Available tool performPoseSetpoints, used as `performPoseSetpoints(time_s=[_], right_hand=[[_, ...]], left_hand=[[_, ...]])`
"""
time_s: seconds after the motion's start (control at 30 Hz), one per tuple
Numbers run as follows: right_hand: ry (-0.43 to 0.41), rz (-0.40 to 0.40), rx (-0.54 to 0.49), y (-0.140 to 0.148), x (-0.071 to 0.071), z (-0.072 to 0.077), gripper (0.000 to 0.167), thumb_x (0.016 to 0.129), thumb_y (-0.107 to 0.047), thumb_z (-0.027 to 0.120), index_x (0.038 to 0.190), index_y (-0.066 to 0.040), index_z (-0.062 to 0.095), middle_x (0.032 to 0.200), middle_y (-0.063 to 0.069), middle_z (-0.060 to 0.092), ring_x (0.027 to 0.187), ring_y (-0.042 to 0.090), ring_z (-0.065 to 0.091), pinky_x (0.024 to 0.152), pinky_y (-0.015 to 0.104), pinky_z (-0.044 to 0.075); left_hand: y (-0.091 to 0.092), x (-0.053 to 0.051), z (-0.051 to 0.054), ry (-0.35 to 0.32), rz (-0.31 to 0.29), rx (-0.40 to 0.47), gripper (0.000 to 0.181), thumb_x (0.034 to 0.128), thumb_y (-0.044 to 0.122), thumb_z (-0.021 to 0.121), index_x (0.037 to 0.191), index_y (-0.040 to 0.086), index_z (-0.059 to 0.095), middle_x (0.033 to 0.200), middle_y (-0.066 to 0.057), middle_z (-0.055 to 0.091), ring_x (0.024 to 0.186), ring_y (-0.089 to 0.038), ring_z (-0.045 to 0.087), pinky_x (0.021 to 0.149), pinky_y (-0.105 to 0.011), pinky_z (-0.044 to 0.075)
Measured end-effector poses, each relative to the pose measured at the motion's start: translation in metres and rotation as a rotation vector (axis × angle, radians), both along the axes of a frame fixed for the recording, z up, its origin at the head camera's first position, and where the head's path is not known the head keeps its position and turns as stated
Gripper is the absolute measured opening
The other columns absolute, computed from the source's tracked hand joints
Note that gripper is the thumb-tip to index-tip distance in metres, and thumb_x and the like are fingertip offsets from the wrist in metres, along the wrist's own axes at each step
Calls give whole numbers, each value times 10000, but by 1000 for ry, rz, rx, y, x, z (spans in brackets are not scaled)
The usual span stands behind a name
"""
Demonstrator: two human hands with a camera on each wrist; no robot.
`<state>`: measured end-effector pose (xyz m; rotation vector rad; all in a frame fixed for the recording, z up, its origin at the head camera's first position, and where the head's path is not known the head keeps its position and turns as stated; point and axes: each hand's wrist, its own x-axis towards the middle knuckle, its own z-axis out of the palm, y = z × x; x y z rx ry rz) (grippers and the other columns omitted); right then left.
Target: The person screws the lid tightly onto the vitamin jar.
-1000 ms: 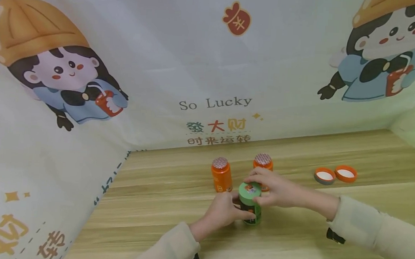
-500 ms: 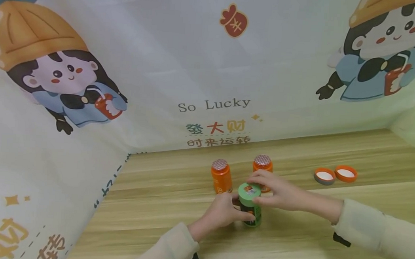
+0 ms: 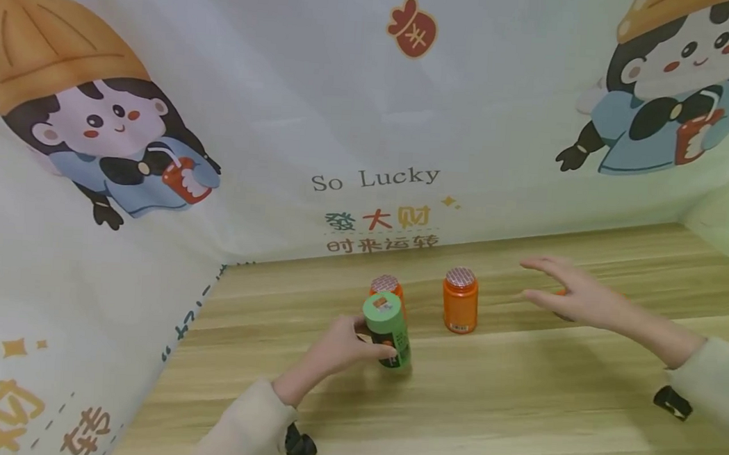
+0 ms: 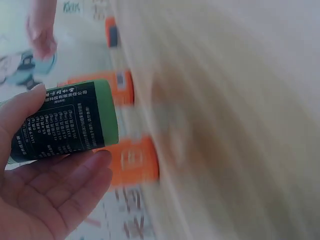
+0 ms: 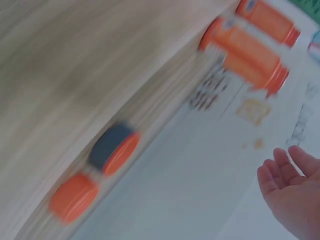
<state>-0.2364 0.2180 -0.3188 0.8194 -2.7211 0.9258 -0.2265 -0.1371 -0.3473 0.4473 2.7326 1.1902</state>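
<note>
The left hand grips a green bottle with a dark label, its green lid on, in front of one orange bottle. In the left wrist view, thumb and fingers wrap the dark label. A second orange bottle, topped with a patterned seal, stands upright to the right. The right hand is held in the air with fingers extended and nothing in them, partly covering the caps behind it. The right wrist view shows that hand empty too.
Two caps lie at the table's back right, an orange one and a grey-and-orange one. A printed cloth rises behind the wooden table, with more cloth at both sides.
The right hand has let go of the green bottle's lid and moved right, towards the caps. The left hand has carried the green bottle left, in front of the left orange bottle.
</note>
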Motion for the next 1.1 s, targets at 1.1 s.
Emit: performPoseSetpoints(time_s=[1.1], right_hand=[[-20,-95,315,97,-42,-16,567,849,-240,630,1228,142,452,1203,337,483,1098,508,422,863,601,367]], left_hand=[[-73,-40,-23,-117,370,94,524,772,256,726,1176,-24,543,1092,-209,610,764,-183,603,615,-303,511]])
